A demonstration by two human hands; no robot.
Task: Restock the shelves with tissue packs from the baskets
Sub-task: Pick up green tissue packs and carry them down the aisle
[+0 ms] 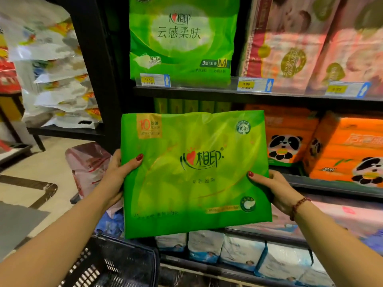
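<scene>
- Fingers of the left hand grip one side edge of the green tissue pack, thumb in front.
- Right hand grips the opposite edge.
- Black basket sits below.

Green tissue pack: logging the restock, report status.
Left hand, right hand grip green tissue pack at its sides. Pack before shelf, not placed. Basket below.

Before you, the upper black metal shelf board carries a tall green plastic tissue pack and pink plastic packs beside it. The shelf board below carries orange plastic packs with panda pictures.
</scene>
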